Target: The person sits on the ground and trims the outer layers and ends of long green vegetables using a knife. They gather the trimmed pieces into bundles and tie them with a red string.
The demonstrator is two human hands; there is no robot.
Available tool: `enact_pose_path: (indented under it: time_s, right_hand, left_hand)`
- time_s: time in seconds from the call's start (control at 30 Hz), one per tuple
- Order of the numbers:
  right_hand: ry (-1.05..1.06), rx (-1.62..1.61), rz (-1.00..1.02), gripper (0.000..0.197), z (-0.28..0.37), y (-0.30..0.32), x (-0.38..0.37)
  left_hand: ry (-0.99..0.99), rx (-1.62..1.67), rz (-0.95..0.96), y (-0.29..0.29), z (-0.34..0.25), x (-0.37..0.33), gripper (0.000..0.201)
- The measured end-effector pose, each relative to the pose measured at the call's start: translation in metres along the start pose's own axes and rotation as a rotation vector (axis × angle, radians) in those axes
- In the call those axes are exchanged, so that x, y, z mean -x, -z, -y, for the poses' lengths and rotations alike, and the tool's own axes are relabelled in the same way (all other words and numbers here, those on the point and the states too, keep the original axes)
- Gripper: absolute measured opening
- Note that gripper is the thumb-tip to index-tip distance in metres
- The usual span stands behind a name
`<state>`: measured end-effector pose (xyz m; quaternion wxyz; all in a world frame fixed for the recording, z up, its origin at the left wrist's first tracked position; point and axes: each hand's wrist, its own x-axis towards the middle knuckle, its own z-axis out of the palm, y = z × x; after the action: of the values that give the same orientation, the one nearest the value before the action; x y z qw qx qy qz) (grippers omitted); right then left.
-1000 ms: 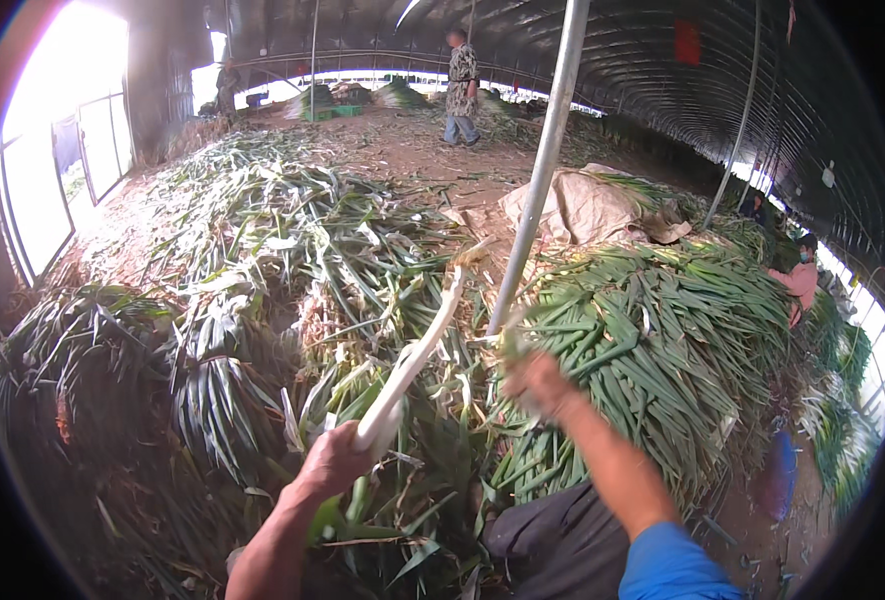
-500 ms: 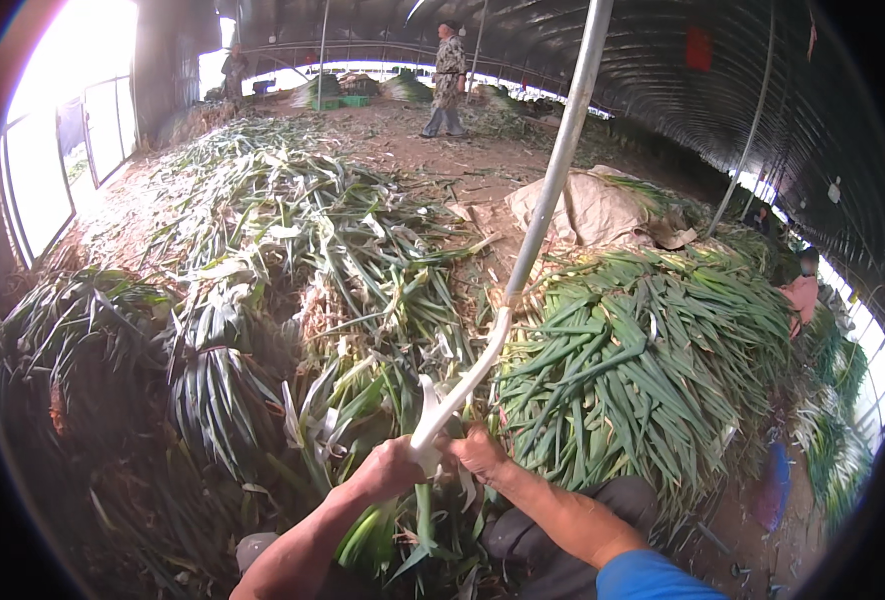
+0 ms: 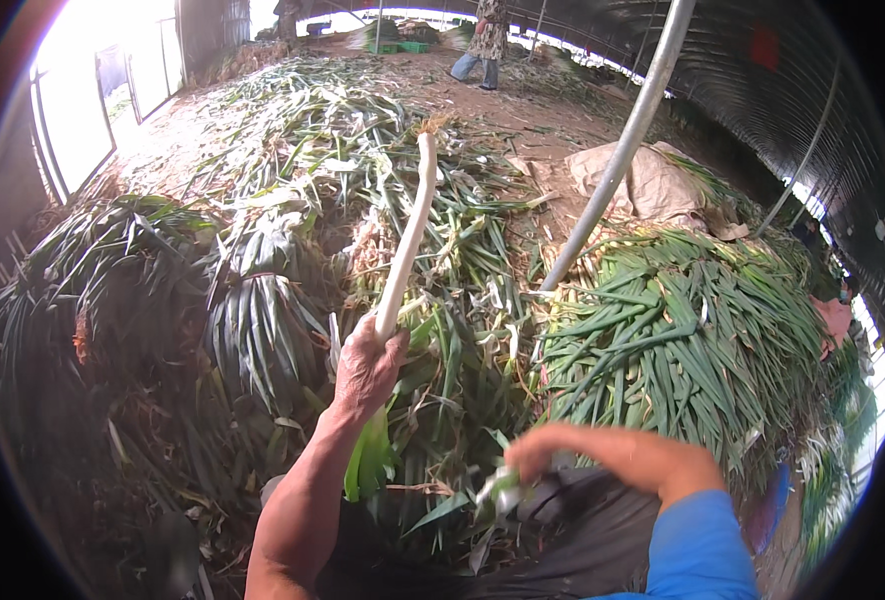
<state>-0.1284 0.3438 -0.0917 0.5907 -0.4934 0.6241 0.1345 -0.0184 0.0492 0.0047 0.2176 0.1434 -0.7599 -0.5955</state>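
My left hand (image 3: 368, 365) is closed round a long green onion (image 3: 408, 240). Its white stalk points up and away, with brown roots at the top, and a green leaf hangs below my fist. Lower and to the right, over my dark-trousered lap, my right hand (image 3: 535, 452) is smeared by motion. Its fingers are bent round a strip of peeled onion leaf (image 3: 503, 492), which dangles from them apart from the stalk. A heap of loose peeled leaves (image 3: 453, 350) lies just beyond my hands.
To my right rises a pile of green onions (image 3: 673, 340), with a tan sack (image 3: 643, 185) behind it. A slanting metal pole (image 3: 623, 150) stands beyond. Tied onion bundles (image 3: 263, 330) lie on the left. A person (image 3: 488, 45) walks farther back, near green crates (image 3: 403, 47).
My hands were together at the onion's lower stalk. Now the left has lifted it up and leftward, while the right has come away down and to the right with a leaf strip. The view has tilted down.
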Motion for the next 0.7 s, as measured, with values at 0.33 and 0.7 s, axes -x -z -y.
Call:
enact_pose_path:
  time_s: [0.33,0.7]
  right_hand:
    - [0.257,-0.008,-2.182,0.096,0.094,0.268,0.266]
    - [0.076,0.879,-1.511,0.028,0.042,0.147,0.221]
  left_hand:
    - [-0.048,-0.215,0.038,0.001,-0.010,0.018,0.027]
    - [-0.145,-0.313,0.490,0.007,-0.026,0.026,0.029]
